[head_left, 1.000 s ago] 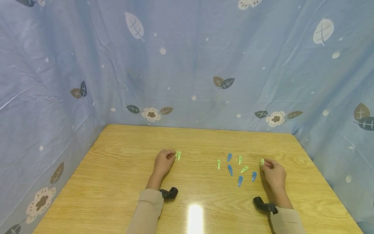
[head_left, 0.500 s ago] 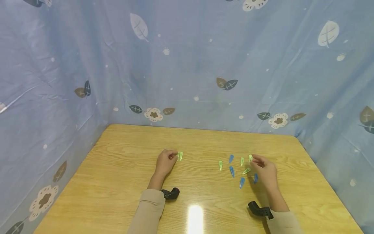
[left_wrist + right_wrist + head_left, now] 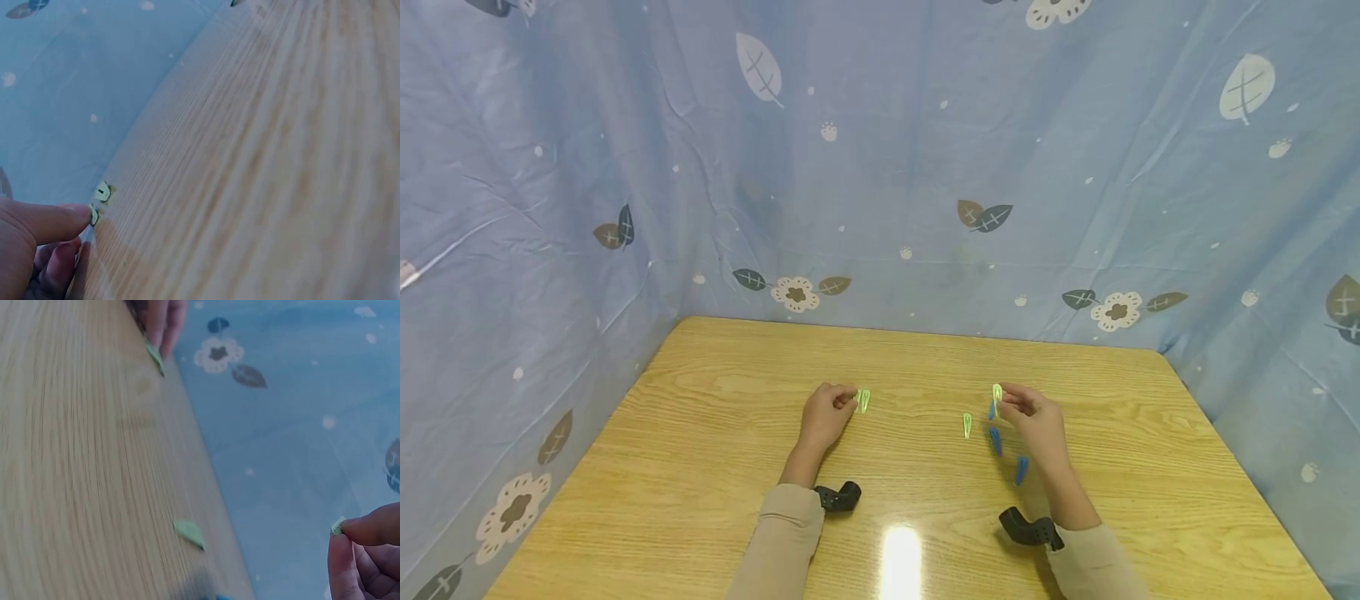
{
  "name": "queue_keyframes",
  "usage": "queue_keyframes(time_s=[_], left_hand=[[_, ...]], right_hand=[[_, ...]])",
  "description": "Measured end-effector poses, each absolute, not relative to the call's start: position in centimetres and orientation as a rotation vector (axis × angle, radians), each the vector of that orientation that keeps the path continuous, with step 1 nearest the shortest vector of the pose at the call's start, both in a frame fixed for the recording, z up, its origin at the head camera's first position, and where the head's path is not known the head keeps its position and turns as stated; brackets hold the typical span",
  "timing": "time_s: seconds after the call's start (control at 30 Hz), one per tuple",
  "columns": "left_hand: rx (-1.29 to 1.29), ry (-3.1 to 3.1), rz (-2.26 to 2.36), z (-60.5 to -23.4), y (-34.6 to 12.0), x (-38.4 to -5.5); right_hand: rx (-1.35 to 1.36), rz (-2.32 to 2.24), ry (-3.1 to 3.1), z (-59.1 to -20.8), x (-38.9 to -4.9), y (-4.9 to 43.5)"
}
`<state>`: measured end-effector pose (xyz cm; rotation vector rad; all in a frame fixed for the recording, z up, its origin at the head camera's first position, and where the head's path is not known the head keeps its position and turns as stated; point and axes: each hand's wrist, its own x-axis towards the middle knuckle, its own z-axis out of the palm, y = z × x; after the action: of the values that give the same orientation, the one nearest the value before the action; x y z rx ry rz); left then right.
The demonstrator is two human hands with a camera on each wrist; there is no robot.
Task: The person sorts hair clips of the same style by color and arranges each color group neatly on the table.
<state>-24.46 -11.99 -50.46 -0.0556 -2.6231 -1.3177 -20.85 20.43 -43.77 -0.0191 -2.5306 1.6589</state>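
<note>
1. The right hand [image 3: 1036, 429] has its thumb and fingertips together, pinching the raised clip [image 3: 997, 393], a green one.
2. In the head view the raised clip is roughly upright, broad end up and narrow end down. In the right wrist view only a small part of it shows past the fingertips, against the curtain [image 3: 281, 437].
3. The left hand [image 3: 826, 414] is low at the bench [image 3: 737, 467], its fingers curled and its thumb and fingertip clamped on the left clip [image 3: 94, 215], also green and partly covered by them.
4. Just beside the left clip, on its right in the head view, lies the second clip [image 3: 866, 402], green too. Its narrow end points toward the person.
5. The lone clip [image 3: 967, 426], green, lies on the bench between the two hands, nearer the right one, apart from the pair.
6. Three blue clips lie near the right hand: the far clip [image 3: 992, 411], partly hidden behind the raised clip; the middle clip [image 3: 996, 442]; and the near clip [image 3: 1022, 470], closest to the person.
7. Each wrist bears a black camera: the left camera [image 3: 839, 497] and the right camera [image 3: 1028, 528]. Both arms wear beige sleeves [image 3: 781, 533].
8. The bench has a pale wood grain and a bright glare [image 3: 901, 562] at the person's side. The curtain is blue, printed with leaves and flowers, and stands behind the bench and along both sides.
</note>
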Motion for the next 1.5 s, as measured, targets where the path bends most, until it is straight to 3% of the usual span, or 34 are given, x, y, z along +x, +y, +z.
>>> queue_keyframes(time_s=[0.67, 1.5], left_hand=[[-0.061, -2.614, -1.32, -50.2, -11.9, -24.2], [-0.069, -2.604, -1.316, -50.3, -11.9, -24.2]], right_hand=[[0.11, 1.816, -2.481, -46.2, -22.5, 12.2], [0.044, 1.861, -2.482, -49.1, -24.2, 4.8]])
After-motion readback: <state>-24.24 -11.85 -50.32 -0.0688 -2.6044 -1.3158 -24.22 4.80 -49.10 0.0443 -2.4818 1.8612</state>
